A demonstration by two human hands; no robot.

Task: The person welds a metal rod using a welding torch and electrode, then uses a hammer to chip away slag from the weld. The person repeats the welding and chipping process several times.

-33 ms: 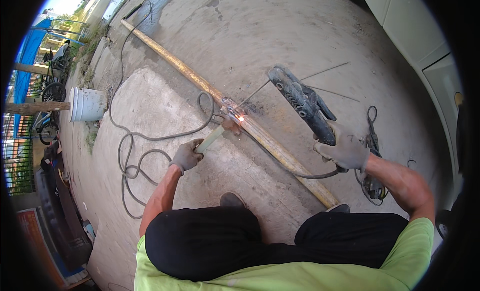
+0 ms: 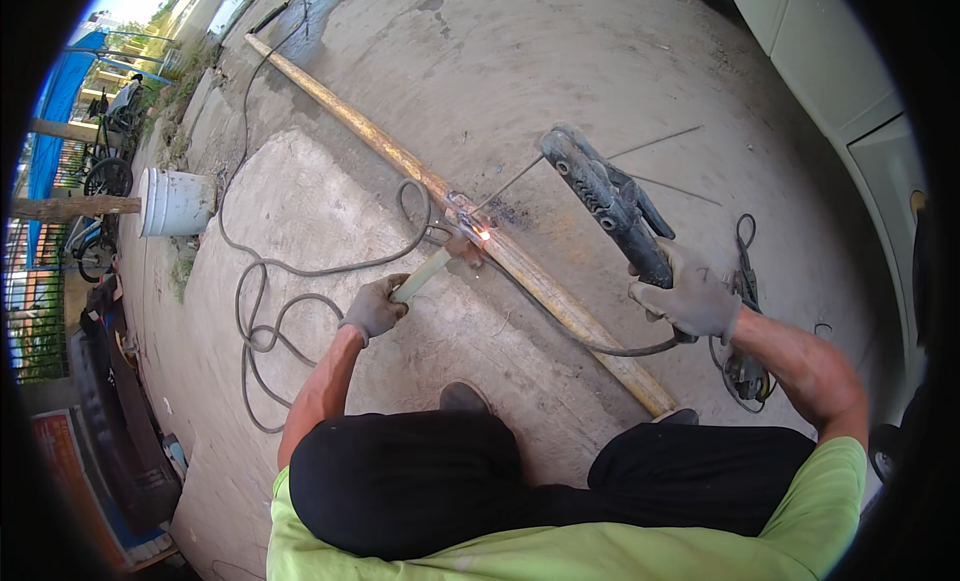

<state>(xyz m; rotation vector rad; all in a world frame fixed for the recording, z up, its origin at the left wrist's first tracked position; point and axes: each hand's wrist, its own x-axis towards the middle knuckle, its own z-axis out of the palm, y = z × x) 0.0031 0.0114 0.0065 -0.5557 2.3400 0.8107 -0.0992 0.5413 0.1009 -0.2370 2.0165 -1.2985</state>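
My right hand (image 2: pixel 692 293), in a grey glove, is wrapped round the grip of a black welding electrode holder (image 2: pixel 608 196). A thin welding rod (image 2: pixel 508 184) slants from its jaws down to a joint on a long rusty yellow pipe (image 2: pixel 545 283). Bright orange glow shows at the joint, near the rod's tip. My gloved left hand (image 2: pixel 376 307) is closed on the pale green handle of what looks like a hammer (image 2: pixel 428 274). Its rusty brown head sits against the pipe's near side, just by the glow; whether it presses there I cannot tell.
A dark cable (image 2: pixel 262 331) lies in loops on the concrete at left. Beside it stands a white bucket (image 2: pixel 178 203). Two thin rods (image 2: pixel 660 181) lie beyond the holder. More cable (image 2: pixel 745 373) is bunched near my right forearm. A pale vehicle (image 2: pixel 850 91) stands at right.
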